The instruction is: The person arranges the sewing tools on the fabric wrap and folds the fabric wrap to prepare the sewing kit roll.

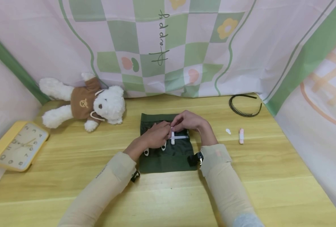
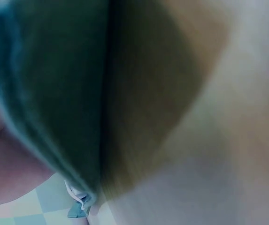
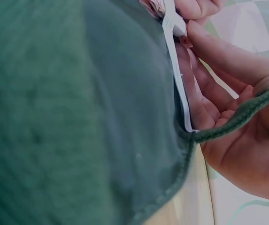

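A dark green fabric organizer [image 1: 168, 164] lies spread on the table, a white elastic band [image 1: 182, 137] running across it. Over its left half, my left hand [image 1: 157, 135] has its fingertips at the band, partly hiding it. My right hand [image 1: 189, 121] reaches in from the far right edge and pinches the top of a small white-and-pink strip [image 3: 180, 29] at the band. Both hands' fingertips meet there in the right wrist view. Two white pieces with black dots [image 1: 163, 147] stick out below my left hand. Green fabric [image 2: 54, 93] fills much of the left wrist view.
To the right lie a pink-and-white folded strip [image 1: 241, 136], a small white piece [image 1: 228, 131] and a black toothed headband [image 1: 242, 113]. A white plush bear [image 1: 84, 102] in a brown top lies back left, near a yellow clock [image 1: 21, 145]. A printed curtain [image 1: 173, 47] hangs behind the table.
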`<state>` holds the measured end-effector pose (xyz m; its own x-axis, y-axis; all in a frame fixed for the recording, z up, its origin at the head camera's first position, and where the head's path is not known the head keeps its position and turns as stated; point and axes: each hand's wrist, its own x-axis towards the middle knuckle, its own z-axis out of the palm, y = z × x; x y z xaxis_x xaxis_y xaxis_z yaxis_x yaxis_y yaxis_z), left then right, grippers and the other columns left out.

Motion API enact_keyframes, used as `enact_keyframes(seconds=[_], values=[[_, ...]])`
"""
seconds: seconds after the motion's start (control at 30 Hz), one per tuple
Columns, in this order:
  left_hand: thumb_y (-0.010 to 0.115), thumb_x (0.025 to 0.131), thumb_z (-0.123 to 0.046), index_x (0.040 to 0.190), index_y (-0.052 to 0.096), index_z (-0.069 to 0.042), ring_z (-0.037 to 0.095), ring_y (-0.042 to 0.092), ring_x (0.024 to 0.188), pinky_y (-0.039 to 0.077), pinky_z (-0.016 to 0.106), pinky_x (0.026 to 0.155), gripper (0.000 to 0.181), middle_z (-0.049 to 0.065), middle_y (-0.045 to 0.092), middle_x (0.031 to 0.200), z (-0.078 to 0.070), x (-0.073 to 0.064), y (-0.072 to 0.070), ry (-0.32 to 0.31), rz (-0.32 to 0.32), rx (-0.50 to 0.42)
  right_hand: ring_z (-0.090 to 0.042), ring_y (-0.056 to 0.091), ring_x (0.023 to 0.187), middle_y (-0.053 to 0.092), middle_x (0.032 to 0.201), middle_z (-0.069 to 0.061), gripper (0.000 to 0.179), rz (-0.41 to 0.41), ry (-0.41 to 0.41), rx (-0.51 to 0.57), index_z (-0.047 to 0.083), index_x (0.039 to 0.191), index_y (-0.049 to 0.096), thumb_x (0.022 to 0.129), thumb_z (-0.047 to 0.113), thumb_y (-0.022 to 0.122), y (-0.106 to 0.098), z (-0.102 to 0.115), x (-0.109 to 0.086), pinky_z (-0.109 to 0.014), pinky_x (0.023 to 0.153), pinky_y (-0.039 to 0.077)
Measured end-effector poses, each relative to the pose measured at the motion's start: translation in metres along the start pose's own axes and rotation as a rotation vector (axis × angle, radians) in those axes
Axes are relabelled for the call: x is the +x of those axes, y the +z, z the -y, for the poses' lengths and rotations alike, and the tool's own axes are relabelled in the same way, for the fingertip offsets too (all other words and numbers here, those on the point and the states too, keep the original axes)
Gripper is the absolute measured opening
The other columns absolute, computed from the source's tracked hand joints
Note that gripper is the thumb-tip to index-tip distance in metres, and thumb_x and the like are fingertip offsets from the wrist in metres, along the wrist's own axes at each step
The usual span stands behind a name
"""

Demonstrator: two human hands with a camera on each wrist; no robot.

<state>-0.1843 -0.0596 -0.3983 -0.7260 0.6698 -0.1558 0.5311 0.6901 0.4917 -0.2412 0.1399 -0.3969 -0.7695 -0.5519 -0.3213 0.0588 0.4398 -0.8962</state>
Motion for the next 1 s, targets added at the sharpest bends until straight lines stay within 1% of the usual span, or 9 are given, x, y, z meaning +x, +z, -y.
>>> enact_keyframes(seconds=[0.1, 0.27, 0.4, 0.53, 0.6, 0.7, 0.83, 1.0], values=[[0.046, 0.106, -0.002, 0.091, 0.052, -0.01, 0.025, 0.037, 0.141, 0.019, 0.067, 0.115, 0.018, 0.007, 0.052, 0.125, 0.0005, 0.0004, 0.0004, -0.003, 0.003, 0.002, -0.022, 0.07, 0.085, 0.075, 0.096, -0.012, 0.013, 0.018, -0.01, -0.028, -0.003, 0.1, 0.077, 0.089, 0.003, 0.077, -0.001, -0.0005, -0.0003, -0.034, 0.078, 0.057], [0.046, 0.107, -0.006, 0.097, 0.055, -0.01, 0.025, 0.036, 0.142, 0.02, 0.066, 0.115, 0.014, 0.008, 0.052, 0.133, 0.001, 0.001, 0.0009, -0.005, 0.003, 0.024, -0.021, 0.07, 0.085, 0.075, 0.096, -0.011, 0.014, 0.057, 0.001, -0.065, -0.002, 0.102, 0.078, 0.089, 0.003, 0.077, -0.0028, -0.0004, 0.0001, -0.034, 0.078, 0.057], [0.047, 0.106, -0.003, 0.092, 0.054, -0.01, 0.027, 0.033, 0.145, 0.02, 0.067, 0.115, 0.017, 0.01, 0.049, 0.143, 0.0005, 0.0013, 0.0006, -0.008, 0.006, 0.026, -0.02, 0.07, 0.087, 0.076, 0.095, -0.01, 0.015, 0.09, 0.007, -0.089, -0.002, 0.103, 0.078, 0.088, 0.001, 0.076, -0.0033, 0.0006, 0.0011, -0.033, 0.079, 0.057], [0.048, 0.104, 0.0, 0.088, 0.052, -0.01, 0.034, 0.024, 0.15, 0.017, 0.068, 0.115, 0.019, 0.012, 0.043, 0.152, -0.0009, 0.0017, 0.0, -0.024, 0.026, 0.015, -0.019, 0.069, 0.087, 0.076, 0.094, -0.009, 0.016, 0.113, 0.0, -0.111, -0.003, 0.104, 0.078, 0.089, 0.0, 0.075, -0.0036, 0.0029, 0.0009, -0.032, 0.079, 0.056], [0.049, 0.104, -0.001, 0.088, 0.052, -0.01, 0.037, 0.019, 0.152, 0.015, 0.069, 0.115, 0.019, 0.014, 0.04, 0.156, -0.0013, 0.0018, 0.0, -0.036, 0.038, 0.009, -0.019, 0.069, 0.087, 0.076, 0.095, -0.009, 0.016, 0.119, -0.002, -0.117, -0.004, 0.104, 0.077, 0.089, 0.0, 0.074, -0.0034, 0.0041, 0.0006, -0.033, 0.08, 0.056], [0.049, 0.104, 0.0, 0.088, 0.051, -0.01, 0.039, 0.015, 0.152, 0.013, 0.068, 0.116, 0.019, 0.013, 0.037, 0.158, -0.0009, 0.0021, 0.0008, -0.048, 0.048, 0.0, -0.018, 0.069, 0.088, 0.076, 0.095, -0.01, 0.016, 0.125, -0.002, -0.12, -0.006, 0.105, 0.076, 0.089, -0.002, 0.073, -0.0026, 0.0056, 0.0005, -0.033, 0.08, 0.057], [0.049, 0.104, 0.001, 0.087, 0.05, -0.01, 0.039, 0.014, 0.152, 0.012, 0.068, 0.116, 0.02, 0.011, 0.04, 0.156, -0.0002, 0.0028, 0.002, -0.05, 0.047, -0.006, -0.017, 0.068, 0.087, 0.075, 0.094, -0.009, 0.015, 0.128, 0.002, -0.125, -0.007, 0.104, 0.076, 0.089, -0.004, 0.073, -0.0017, 0.0072, 0.0004, -0.032, 0.08, 0.057], [0.049, 0.105, -0.002, 0.089, 0.051, -0.011, 0.038, 0.015, 0.153, 0.013, 0.068, 0.116, 0.018, 0.009, 0.041, 0.154, -0.0005, 0.0027, 0.0025, -0.051, 0.046, 0.0, -0.017, 0.069, 0.087, 0.076, 0.094, -0.01, 0.015, 0.127, -0.003, -0.129, -0.007, 0.103, 0.076, 0.09, -0.004, 0.072, -0.0023, 0.0072, -0.0003, -0.032, 0.079, 0.057]])
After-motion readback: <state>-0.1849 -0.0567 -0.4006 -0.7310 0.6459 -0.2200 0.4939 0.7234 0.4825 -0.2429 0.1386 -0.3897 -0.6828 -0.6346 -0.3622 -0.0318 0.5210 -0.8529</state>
